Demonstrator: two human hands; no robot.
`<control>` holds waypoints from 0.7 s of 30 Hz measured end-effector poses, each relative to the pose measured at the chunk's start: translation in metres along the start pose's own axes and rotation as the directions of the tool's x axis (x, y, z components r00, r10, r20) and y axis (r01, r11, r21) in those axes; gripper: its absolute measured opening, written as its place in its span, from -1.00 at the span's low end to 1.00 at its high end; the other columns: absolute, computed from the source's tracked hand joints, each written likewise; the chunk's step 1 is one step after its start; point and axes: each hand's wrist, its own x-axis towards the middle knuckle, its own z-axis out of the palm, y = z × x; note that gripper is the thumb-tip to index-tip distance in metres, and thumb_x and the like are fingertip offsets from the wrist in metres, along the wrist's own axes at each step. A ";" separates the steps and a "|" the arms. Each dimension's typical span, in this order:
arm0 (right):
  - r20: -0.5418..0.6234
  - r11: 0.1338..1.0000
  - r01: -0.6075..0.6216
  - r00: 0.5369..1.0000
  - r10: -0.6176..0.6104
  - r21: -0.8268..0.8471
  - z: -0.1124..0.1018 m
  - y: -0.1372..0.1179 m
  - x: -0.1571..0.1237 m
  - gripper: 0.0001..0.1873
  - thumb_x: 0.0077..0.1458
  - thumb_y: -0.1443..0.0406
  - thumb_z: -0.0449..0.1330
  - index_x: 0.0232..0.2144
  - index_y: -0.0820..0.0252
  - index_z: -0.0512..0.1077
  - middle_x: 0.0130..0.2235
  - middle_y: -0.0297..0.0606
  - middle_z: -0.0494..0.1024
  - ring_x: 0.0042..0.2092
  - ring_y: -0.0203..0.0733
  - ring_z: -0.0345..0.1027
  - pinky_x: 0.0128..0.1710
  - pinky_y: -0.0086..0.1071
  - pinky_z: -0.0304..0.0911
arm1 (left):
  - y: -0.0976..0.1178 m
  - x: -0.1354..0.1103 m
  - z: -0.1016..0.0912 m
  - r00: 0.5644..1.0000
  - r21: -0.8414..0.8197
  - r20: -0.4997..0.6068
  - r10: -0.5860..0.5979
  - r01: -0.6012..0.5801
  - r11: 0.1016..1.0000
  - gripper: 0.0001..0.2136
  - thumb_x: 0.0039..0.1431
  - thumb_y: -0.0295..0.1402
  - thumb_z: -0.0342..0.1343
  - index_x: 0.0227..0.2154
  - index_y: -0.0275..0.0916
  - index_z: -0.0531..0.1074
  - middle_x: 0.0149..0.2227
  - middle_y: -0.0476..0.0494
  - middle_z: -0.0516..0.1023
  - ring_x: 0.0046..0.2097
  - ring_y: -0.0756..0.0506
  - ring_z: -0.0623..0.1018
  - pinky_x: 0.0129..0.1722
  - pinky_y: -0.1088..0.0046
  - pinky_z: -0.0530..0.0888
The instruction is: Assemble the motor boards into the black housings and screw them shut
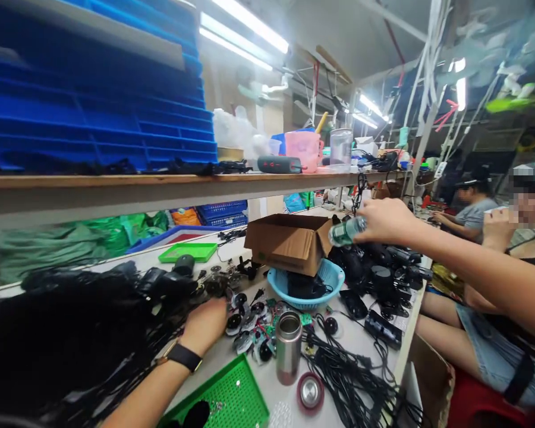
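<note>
My right hand (386,221) reaches in from the right, closed around a clear plastic bottle (348,230). The bottle is held nearly sideways, beside the right flap of an open cardboard box (285,241). Beneath the box is a light blue plastic basket (305,302) with black parts in it. On the table, my left hand (205,324), with a dark watch strap on its wrist, is close to a cluster of small motors and circuit boards (252,324); its fingers are hidden. An uncapped steel flask (288,351) stands upright near the middle, its lid (311,392) lying beside it.
In front is a green tray (236,398) holding small parts. Black cables (348,371) spread at the right, and dark parts (62,333) are heaped at the left. A shelf (160,193) with blue crates (93,113) crosses above. A co-worker (494,309) sits at the right.
</note>
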 end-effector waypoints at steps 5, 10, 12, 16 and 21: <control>0.074 0.982 0.120 0.989 -0.132 0.145 0.003 -0.051 -0.050 -0.40 0.10 -0.15 0.39 0.01 0.09 0.55 -0.08 -0.22 0.58 -0.21 0.04 0.56 -0.41 -0.28 0.10 | 0.080 -0.026 -0.021 0.914 -0.358 -0.254 0.316 -0.393 0.847 -0.63 0.37 -0.14 0.14 0.12 -0.19 0.40 0.17 -0.28 0.48 0.24 -0.26 0.46 0.29 0.10 0.38; -0.079 0.829 0.306 0.949 -0.306 0.467 0.000 -0.102 -0.066 -0.40 0.02 -0.10 0.49 -0.07 0.14 0.48 -0.20 -0.30 0.58 -0.22 -0.03 0.53 -0.35 -0.29 0.17 | 0.123 -0.052 -0.017 0.838 -0.432 -0.332 0.434 -0.544 0.720 -0.05 0.02 -0.01 0.46 0.38 -0.20 0.14 0.31 -0.37 0.36 0.30 -0.36 0.39 0.29 -0.03 0.40; -0.176 0.720 0.367 0.928 -0.329 0.588 -0.001 -0.110 -0.062 -0.45 0.09 -0.07 0.46 -0.11 0.18 0.45 -0.24 -0.30 0.57 -0.23 -0.09 0.50 -0.31 -0.32 0.20 | 0.123 -0.053 -0.014 0.845 -0.354 -0.383 0.373 -0.507 0.786 -0.24 0.10 -0.18 0.42 0.30 -0.24 0.25 0.18 -0.34 0.49 0.19 -0.37 0.48 0.19 -0.02 0.47; -0.356 0.614 0.397 0.914 -0.196 0.682 0.008 -0.114 -0.037 -0.59 0.40 0.00 0.09 -0.33 0.18 0.42 -0.34 -0.26 0.50 -0.31 -0.17 0.39 -0.29 -0.35 0.15 | 0.112 -0.050 -0.015 0.896 -0.388 -0.406 0.178 -0.345 0.855 -0.45 0.03 -0.25 0.41 0.09 -0.22 0.41 -0.02 -0.22 0.62 -0.02 -0.33 0.61 -0.04 0.11 0.54; -0.339 0.750 0.269 0.939 -0.063 0.604 0.021 -0.131 -0.003 -0.46 0.29 -0.04 -0.01 -0.61 0.14 0.13 -0.61 -0.35 0.14 -0.52 -0.24 -0.01 -0.42 -0.31 -0.20 | 0.099 -0.052 -0.015 0.951 -0.595 -0.295 0.090 -0.256 0.762 -0.49 0.00 -0.14 0.39 -0.03 -0.24 0.42 -0.20 -0.15 0.64 -0.19 -0.25 0.62 -0.17 0.22 0.49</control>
